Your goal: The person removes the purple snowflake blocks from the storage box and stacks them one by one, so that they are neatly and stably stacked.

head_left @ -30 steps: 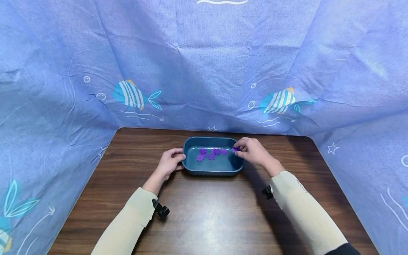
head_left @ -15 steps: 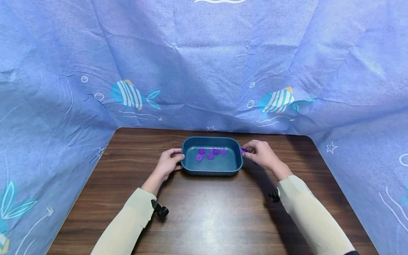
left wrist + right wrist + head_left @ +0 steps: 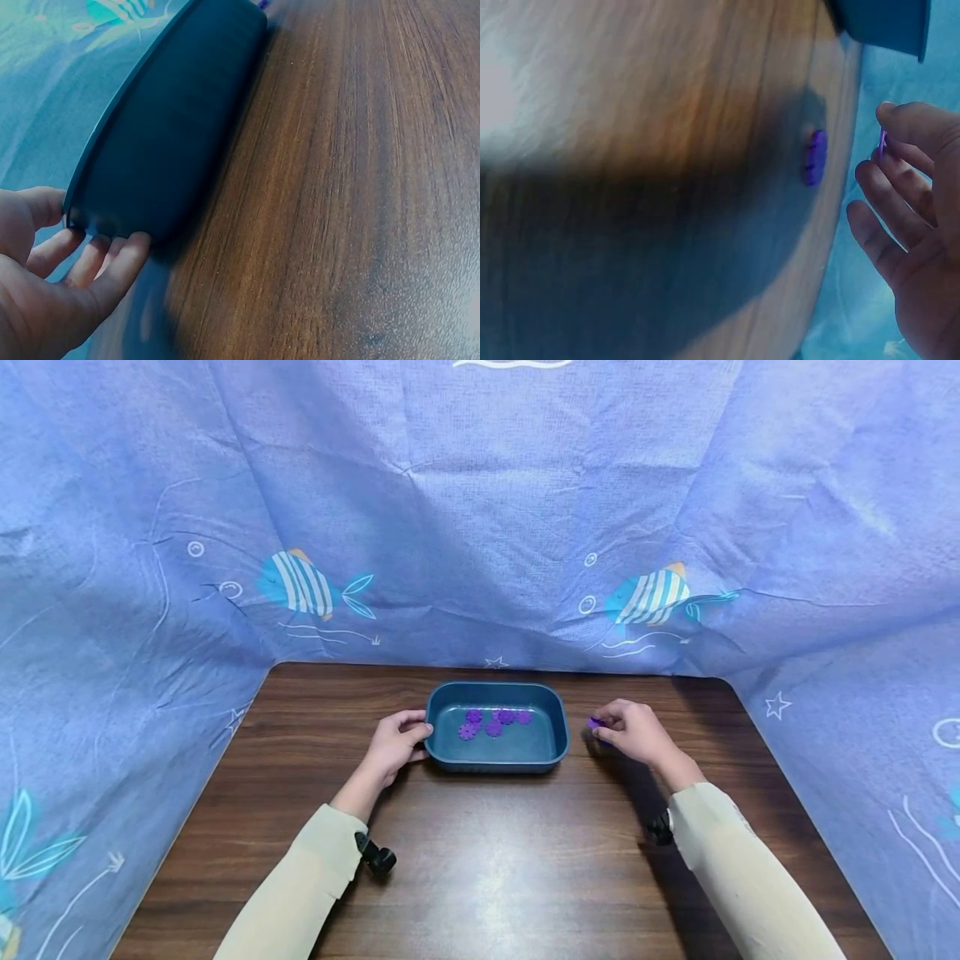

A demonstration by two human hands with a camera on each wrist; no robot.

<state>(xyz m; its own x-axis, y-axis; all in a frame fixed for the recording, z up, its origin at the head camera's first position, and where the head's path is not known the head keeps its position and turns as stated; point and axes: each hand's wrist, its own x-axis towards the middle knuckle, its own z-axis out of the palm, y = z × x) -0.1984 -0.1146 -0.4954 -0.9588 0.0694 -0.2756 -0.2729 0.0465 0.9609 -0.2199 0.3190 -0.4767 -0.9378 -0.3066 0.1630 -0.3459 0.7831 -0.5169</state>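
Observation:
A dark teal rectangular tub (image 3: pixel 498 767) stands toward the table's far side, with several purple notched discs (image 3: pixel 468 732) lying on its floor. My left hand (image 3: pixel 393 745) grips the tub's left end, thumb at the rim and fingers against the outer wall, as the left wrist view (image 3: pixel 71 281) shows from below. To the right of the tub, my right hand (image 3: pixel 636 729) pinches a thin purple disc (image 3: pixel 882 142) between thumb and index finger, the other fingers loosely bent. Below that hand, another purple notched piece (image 3: pixel 815 157) lies on the tabletop.
The brown wood-grain table (image 3: pixel 487 860) reaches back to a blue fish-print cloth (image 3: pixel 487 527) that hangs behind and at both sides. Black wrist cameras (image 3: pixel 378 860) sit at the cream sleeves (image 3: pixel 300 893).
My right hand has moved from over the tub's right end, out past its rim, to the table at its right, carrying the purple disc. The left hand keeps its grip on the tub.

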